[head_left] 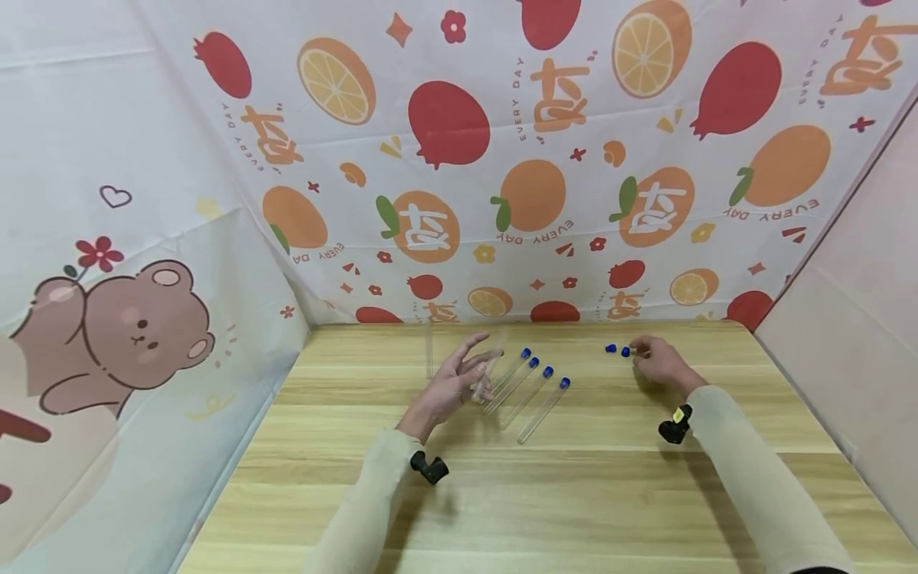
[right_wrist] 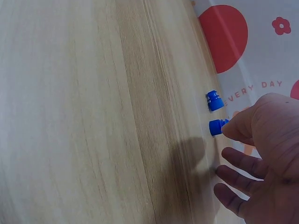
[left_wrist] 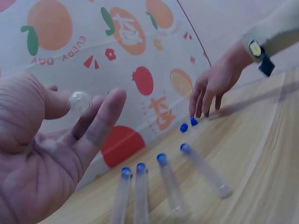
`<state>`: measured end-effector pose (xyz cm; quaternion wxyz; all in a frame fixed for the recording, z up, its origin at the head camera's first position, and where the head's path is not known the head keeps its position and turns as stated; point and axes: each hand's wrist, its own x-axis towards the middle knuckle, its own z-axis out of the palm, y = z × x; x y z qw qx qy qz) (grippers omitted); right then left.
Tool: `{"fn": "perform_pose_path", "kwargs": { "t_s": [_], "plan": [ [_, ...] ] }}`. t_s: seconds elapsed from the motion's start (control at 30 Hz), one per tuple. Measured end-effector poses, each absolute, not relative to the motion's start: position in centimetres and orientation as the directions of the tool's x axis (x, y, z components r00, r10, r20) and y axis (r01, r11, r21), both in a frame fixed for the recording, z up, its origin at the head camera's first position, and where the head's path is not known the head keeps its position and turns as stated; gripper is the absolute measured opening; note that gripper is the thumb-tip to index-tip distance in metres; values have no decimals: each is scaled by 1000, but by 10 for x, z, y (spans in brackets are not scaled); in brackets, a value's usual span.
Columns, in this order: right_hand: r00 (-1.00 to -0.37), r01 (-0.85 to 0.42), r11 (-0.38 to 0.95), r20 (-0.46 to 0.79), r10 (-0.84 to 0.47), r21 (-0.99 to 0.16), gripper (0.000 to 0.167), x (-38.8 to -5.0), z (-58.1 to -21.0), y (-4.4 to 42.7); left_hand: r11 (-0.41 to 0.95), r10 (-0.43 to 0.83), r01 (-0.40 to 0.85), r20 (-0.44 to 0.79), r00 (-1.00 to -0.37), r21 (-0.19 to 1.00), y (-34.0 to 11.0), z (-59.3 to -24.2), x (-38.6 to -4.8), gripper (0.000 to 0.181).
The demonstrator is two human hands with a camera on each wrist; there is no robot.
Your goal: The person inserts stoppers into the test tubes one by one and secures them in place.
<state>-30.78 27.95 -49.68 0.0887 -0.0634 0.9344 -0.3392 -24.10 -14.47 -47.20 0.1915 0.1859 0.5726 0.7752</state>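
My left hand pinches a clear tube between thumb and fingers, above the table; in the left wrist view the tube's round end shows. To its right lie several clear tubes with blue caps, side by side and slanting. At the back right, two loose blue caps lie close together. My right hand has its fingertips at the nearer cap, thumb against it in the right wrist view; whether it grips the cap I cannot tell. The other cap lies just beyond.
Another clear tube without a cap lies at the back left of the wooden table. A fruit-printed cloth hangs behind the table's back edge, and a bear-printed cloth hangs on the left.
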Motion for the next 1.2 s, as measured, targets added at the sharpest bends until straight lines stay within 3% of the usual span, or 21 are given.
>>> {"fn": "perform_pose_path", "kwargs": {
  "t_s": [0.13,0.3,0.6,1.2],
  "plan": [
    [-977,-70,770,-114,-183,-634,44,-307,-496,276,-329,565,-82,126,-815,941,-142,-473,-238,59],
    [-979,-95,778,-84,-186,-621,41,-308,-499,274,-338,575,-77,140,-806,938,-140,-472,-234,61],
    [-977,-108,780,-81,-199,-616,43,-312,-505,274,-255,588,-43,119,-800,966,-136,-471,-230,73],
    [-981,-98,806,-79,-176,-584,41,-314,-502,267,-236,663,20,176,-727,972,-131,-465,-228,72]
  ]
}}
